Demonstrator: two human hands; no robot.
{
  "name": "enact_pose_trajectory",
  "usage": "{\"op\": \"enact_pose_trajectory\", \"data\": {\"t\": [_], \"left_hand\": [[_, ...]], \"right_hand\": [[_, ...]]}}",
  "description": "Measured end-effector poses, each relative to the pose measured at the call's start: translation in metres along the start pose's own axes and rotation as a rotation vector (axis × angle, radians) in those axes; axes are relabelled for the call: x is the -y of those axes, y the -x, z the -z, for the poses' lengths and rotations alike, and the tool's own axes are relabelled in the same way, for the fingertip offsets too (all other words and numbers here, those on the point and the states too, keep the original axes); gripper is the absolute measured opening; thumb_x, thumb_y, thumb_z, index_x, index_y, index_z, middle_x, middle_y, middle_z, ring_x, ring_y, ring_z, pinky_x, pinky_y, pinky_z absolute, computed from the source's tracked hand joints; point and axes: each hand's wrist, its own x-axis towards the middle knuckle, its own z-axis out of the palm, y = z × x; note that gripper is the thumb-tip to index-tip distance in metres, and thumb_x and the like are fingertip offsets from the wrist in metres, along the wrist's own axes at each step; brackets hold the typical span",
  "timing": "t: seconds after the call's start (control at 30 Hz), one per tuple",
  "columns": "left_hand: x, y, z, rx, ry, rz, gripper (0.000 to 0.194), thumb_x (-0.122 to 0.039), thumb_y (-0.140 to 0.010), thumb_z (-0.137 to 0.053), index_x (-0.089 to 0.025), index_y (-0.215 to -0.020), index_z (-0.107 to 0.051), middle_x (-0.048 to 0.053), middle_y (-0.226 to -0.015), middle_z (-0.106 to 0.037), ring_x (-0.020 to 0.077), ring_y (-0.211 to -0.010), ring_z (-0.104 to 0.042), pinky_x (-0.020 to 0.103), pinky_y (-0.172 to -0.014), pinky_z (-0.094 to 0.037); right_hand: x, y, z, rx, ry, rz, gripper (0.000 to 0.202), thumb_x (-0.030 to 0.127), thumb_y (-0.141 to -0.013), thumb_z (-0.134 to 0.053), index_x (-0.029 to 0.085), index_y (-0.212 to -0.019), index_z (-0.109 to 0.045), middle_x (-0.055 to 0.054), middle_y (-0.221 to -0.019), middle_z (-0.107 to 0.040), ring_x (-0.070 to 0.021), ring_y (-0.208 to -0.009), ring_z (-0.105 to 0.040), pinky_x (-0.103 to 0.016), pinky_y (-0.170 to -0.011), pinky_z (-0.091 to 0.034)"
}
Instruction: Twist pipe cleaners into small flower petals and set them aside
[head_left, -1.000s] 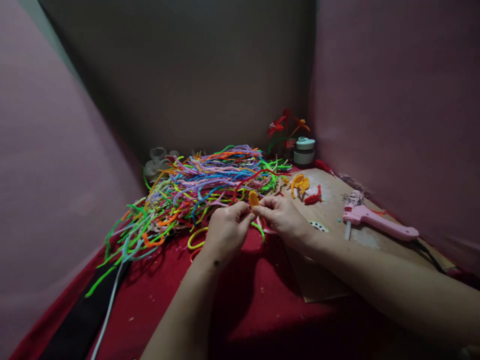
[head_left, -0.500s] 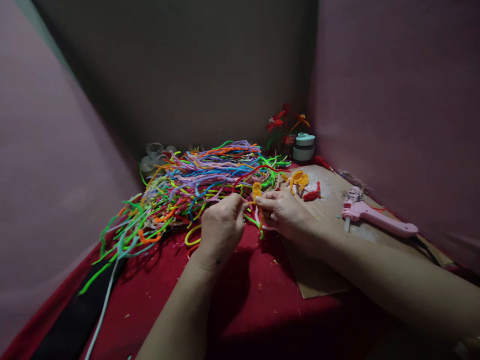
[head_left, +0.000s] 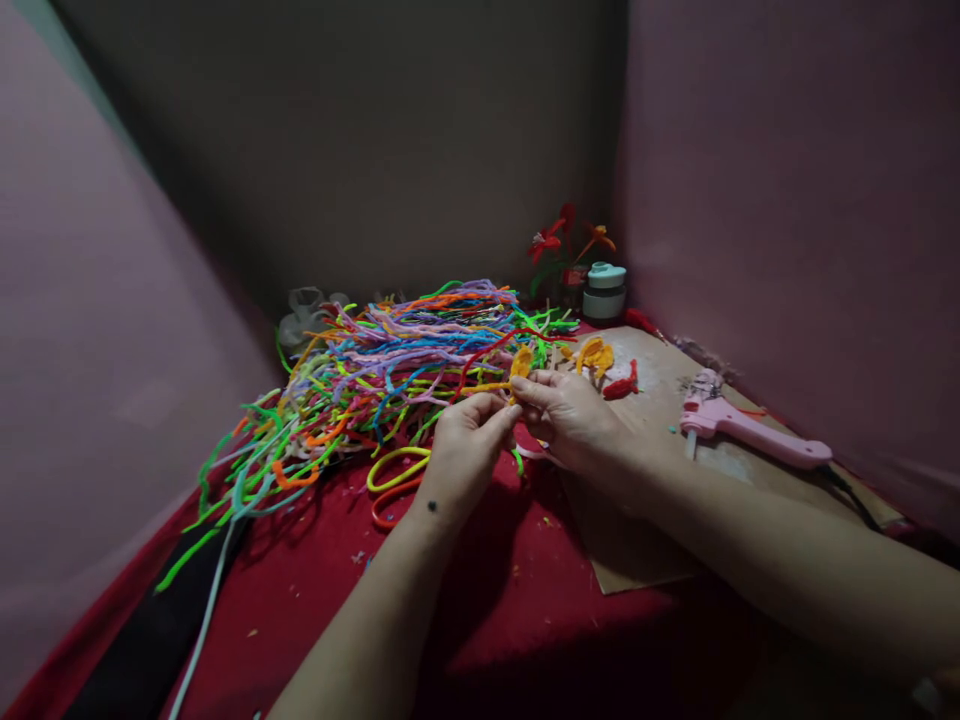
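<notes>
Cloth: a red cloth (head_left: 480, 620) covers the near surface, speckled with small scraps.
Left edge: a dark strip (head_left: 150, 640) and a pale cord (head_left: 202, 625) run diagonally across the cloth toward the pile.
Left hand: the left hand (head_left: 465, 450) has its fingertips pressed together on the stem of an orange pipe cleaner piece (head_left: 519, 364).
Right hand: the right hand (head_left: 574, 420) meets the left fingertip to fingertip and pinches the same piece just below its looped top.
Held piece: it stands above the joined fingers, over the near edge of the pile, lifted clear of the cloth.
Loops: a yellow loop (head_left: 396, 468) and an orange loop (head_left: 390, 505) lie flat on the cloth just left of the left hand.
Cardboard: a brown cardboard sheet (head_left: 637, 550) lies under the right forearm.
Glue gun: a pink glue gun (head_left: 750, 435) rests on the cardboard, well right of the hands.
Small shapes: orange bent pieces (head_left: 594, 354) and a red piece (head_left: 622, 385) sit on the cardboard beyond the right hand.
Pile: a heap of multicoloured pipe cleaners (head_left: 390, 370) spreads behind the hands.
Far corner: a small lidded jar (head_left: 604, 290) stands beside red and orange pipe cleaner flowers (head_left: 562, 245).
</notes>
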Motion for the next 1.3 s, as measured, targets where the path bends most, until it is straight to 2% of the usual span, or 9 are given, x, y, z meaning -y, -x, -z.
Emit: {"op": "enact_pose_trajectory", "data": {"t": [0.13, 0.27, 0.43, 0.57, 0.63, 0.7, 0.8, 1.1, 1.3], "left_hand": [[0.004, 0.002, 0.000, 0.101, 0.288, 0.233, 0.017, -0.030, -0.068, -0.064, -0.016, -0.070, -0.054, -0.007, -0.040, -0.046, 0.0036, -0.030, -0.028, 0.016, -0.032, -0.018], [0.005, 0.004, -0.002, 0.184, 0.373, 0.236, 0.016, -0.030, -0.070, -0.062, -0.017, -0.071, -0.052, -0.006, -0.039, -0.047, 0.0042, -0.029, -0.030, 0.015, -0.030, -0.023], [0.001, 0.006, -0.003, 0.219, 0.126, 0.188, 0.021, -0.036, -0.074, -0.056, -0.016, -0.069, -0.051, -0.003, -0.044, -0.054, 0.0056, -0.031, -0.040, 0.015, -0.032, -0.025], [-0.003, 0.006, 0.012, 0.297, -0.166, 0.222, 0.020, -0.035, -0.072, -0.057, -0.016, -0.065, -0.051, -0.001, -0.048, -0.057, 0.0080, -0.033, -0.044, 0.018, -0.034, -0.028], [-0.002, 0.002, 0.021, 0.235, -0.330, 0.178, 0.016, -0.029, -0.071, -0.056, -0.016, -0.062, -0.054, -0.001, -0.047, -0.056, 0.0086, -0.036, -0.045, 0.019, -0.038, -0.031], [-0.001, -0.001, 0.029, -0.014, -0.447, 0.012, 0.011, -0.025, -0.070, -0.056, -0.017, -0.063, -0.059, -0.002, -0.049, -0.056, 0.0092, -0.042, -0.048, 0.020, -0.044, -0.034], [-0.001, -0.004, 0.033, -0.254, -0.325, -0.100, 0.017, -0.032, -0.073, -0.055, -0.017, -0.074, -0.062, -0.002, -0.056, -0.059, 0.0090, -0.047, -0.048, 0.020, -0.047, -0.035], [-0.007, -0.001, 0.032, -0.056, 0.034, -0.013, 0.029, -0.032, -0.058, -0.074, -0.012, -0.078, -0.067, 0.002, -0.072, -0.066, 0.0129, -0.064, -0.058, 0.024, -0.064, -0.045], [-0.003, -0.002, 0.030, -0.074, -0.021, -0.085, 0.019, -0.028, -0.059, -0.072, -0.013, -0.070, -0.066, 0.001, -0.066, -0.064, 0.0110, -0.059, -0.054, 0.023, -0.061, -0.044]], "right_hand": [[0.000, 0.005, -0.003, -0.062, 0.253, 0.189, 0.022, 0.033, -0.066, -0.064, 0.015, -0.066, -0.050, 0.006, -0.051, -0.043, -0.0047, -0.043, -0.032, -0.021, -0.042, -0.022], [0.002, 0.008, -0.003, -0.138, 0.458, 0.295, 0.018, 0.032, -0.071, -0.057, 0.016, -0.064, -0.051, 0.004, -0.056, -0.046, -0.0071, -0.050, -0.037, -0.022, -0.047, -0.029], [-0.001, 0.006, -0.002, -0.140, 0.446, 0.232, 0.017, 0.032, -0.072, -0.055, 0.016, -0.070, -0.052, 0.002, -0.061, -0.052, -0.0085, -0.053, -0.043, -0.023, -0.048, -0.033], [-0.002, 0.002, 0.000, -0.123, 0.364, 0.215, 0.017, 0.032, -0.071, -0.057, 0.016, -0.068, -0.051, 0.004, -0.053, -0.048, -0.0067, -0.045, -0.037, -0.022, -0.045, -0.028], [-0.001, 0.001, 0.000, -0.113, 0.322, 0.211, 0.018, 0.033, -0.070, -0.059, 0.017, -0.067, -0.050, 0.006, -0.049, -0.044, -0.0058, -0.042, -0.033, -0.022, -0.043, -0.025], [0.001, 0.001, 0.000, -0.100, 0.293, 0.191, 0.021, 0.034, -0.069, -0.061, 0.017, -0.064, -0.050, 0.007, -0.047, -0.043, -0.0051, -0.041, -0.032, -0.022, -0.043, -0.023], [0.004, 0.004, -0.004, -0.046, 0.275, 0.123, 0.024, 0.033, -0.065, -0.065, 0.015, -0.059, -0.050, 0.006, -0.047, -0.044, -0.0041, -0.041, -0.031, -0.022, -0.043, -0.021], [0.005, 0.017, -0.010, 0.108, 0.287, 0.008, 0.014, 0.022, -0.059, -0.066, 0.013, -0.061, -0.057, 0.006, -0.047, -0.048, -0.0036, -0.040, -0.032, -0.022, -0.043, -0.020], [0.005, 0.015, -0.009, 0.121, 0.293, -0.041, 0.019, 0.023, -0.058, -0.065, 0.015, -0.051, -0.050, 0.007, -0.039, -0.040, -0.0033, -0.036, -0.028, -0.022, -0.040, -0.015]]}}
